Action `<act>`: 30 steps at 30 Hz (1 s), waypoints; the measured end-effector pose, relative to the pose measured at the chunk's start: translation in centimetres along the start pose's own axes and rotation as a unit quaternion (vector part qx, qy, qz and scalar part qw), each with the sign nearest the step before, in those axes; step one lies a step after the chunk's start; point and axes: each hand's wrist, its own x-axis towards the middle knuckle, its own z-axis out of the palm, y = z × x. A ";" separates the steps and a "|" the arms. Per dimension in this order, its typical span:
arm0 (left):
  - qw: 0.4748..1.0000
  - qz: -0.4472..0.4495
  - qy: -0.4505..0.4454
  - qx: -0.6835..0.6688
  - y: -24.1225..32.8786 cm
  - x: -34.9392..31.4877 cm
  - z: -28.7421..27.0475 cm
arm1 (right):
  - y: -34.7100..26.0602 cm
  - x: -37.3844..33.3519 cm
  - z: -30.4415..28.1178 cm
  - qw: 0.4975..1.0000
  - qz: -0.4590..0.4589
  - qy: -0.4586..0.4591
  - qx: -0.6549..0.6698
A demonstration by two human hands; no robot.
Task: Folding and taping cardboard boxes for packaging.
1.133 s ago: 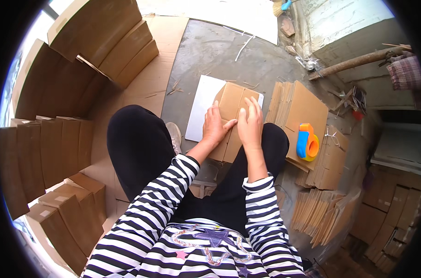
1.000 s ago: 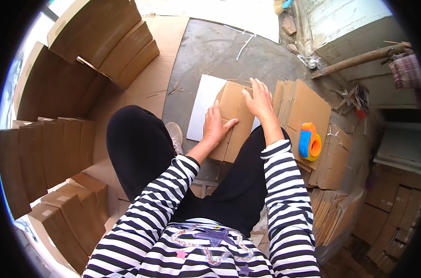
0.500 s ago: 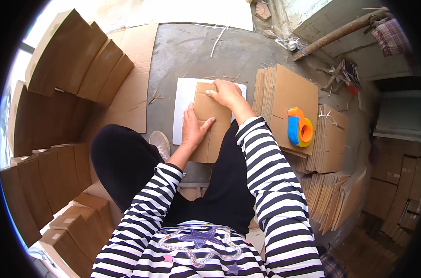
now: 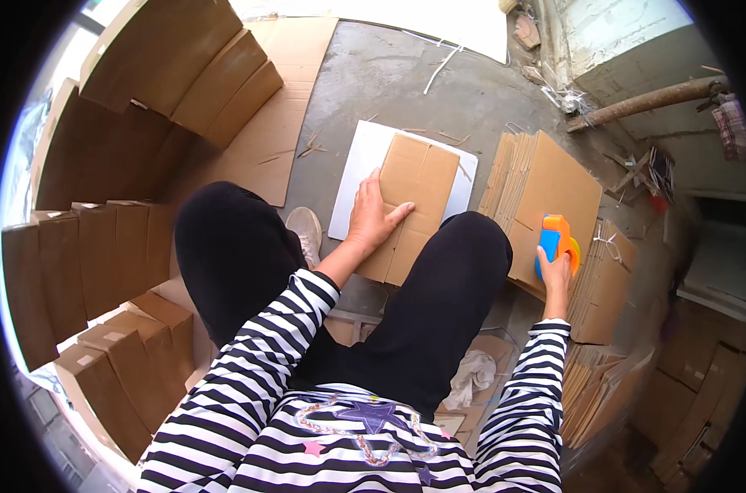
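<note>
Between my knees a brown cardboard box [image 4: 426,177] stands over a white board [image 4: 352,185], its top flaps folded together along a seam. My left hand [image 4: 373,218] presses on its left edge, with the thumb stretched across the top and the fingers along the side. To the right, my right hand [image 4: 556,267] is closed round an orange and blue tape dispenser [image 4: 557,232]. The dispenser is on top of a stack of flattened cardboard [image 4: 545,177]. Part of the dispenser is hidden by my fingers.
Finished-looking brown boxes [image 4: 114,255] are lined up and piled along the left. More flat cardboard bundles [image 4: 607,283] stand at the right. A crumpled white cloth [image 4: 471,378] lies beside my right thigh. Thin scraps [image 4: 311,146] lie on the concrete floor [image 4: 381,82].
My right hand has left the box, moved right and taken hold of the tape dispenser. My left hand stays on the box. The whole view has shifted.
</note>
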 end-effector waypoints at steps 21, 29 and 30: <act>0.999 -0.020 0.016 -0.029 -0.4 0.0 -0.1 | -25.2 -2.3 -13.8 0.764 -0.312 -0.454 0.336; 0.998 -0.051 0.014 -0.033 0.1 -0.3 -0.3 | -31.5 -2.3 -11.5 0.788 -0.300 -0.505 0.185; 0.998 -0.055 0.016 -0.040 0.0 -0.3 -0.4 | -31.7 -2.4 -11.4 0.789 -0.294 -0.506 0.185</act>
